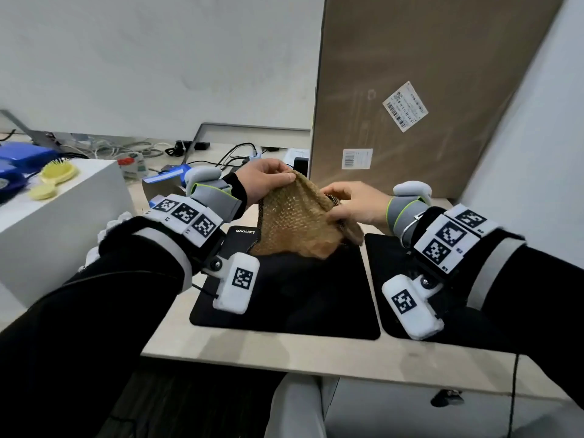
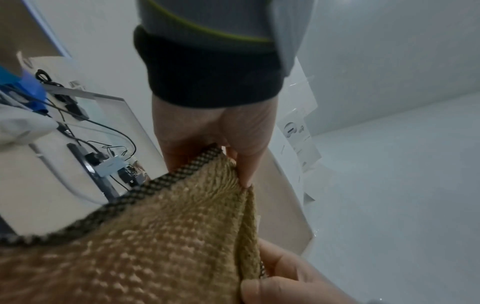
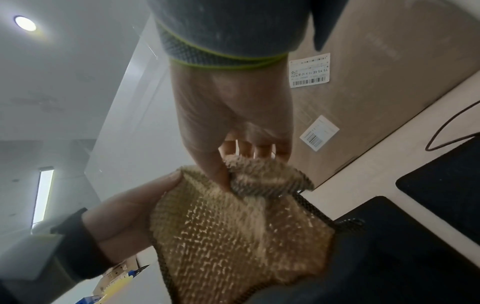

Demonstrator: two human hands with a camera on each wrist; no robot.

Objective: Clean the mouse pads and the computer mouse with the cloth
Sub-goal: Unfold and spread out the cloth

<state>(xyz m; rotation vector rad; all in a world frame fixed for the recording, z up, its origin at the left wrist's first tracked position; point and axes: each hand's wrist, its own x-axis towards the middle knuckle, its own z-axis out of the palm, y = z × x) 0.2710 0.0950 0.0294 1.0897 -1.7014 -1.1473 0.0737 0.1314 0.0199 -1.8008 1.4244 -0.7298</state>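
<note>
A tan knitted cloth (image 1: 294, 222) with a dark checked edge hangs between both hands above the desk. My left hand (image 1: 268, 181) pinches its top corner; in the left wrist view the thumb and fingers clamp the cloth (image 2: 161, 236). My right hand (image 1: 350, 203) pinches the opposite side, bunching a fold of the cloth (image 3: 233, 230). Below lie two black mouse pads side by side: the left mouse pad (image 1: 284, 298) bears a Lenovo logo, and the right mouse pad (image 1: 388, 257) is partly under my right forearm. No computer mouse shows in any view.
A big cardboard box (image 1: 426, 90) stands upright just behind the pads. A white block (image 1: 63, 216) at left carries a yellow hairbrush (image 1: 58, 172). Cables and small devices (image 1: 196, 153) clutter the back of the desk. The desk's front edge (image 1: 284, 358) runs close below the pads.
</note>
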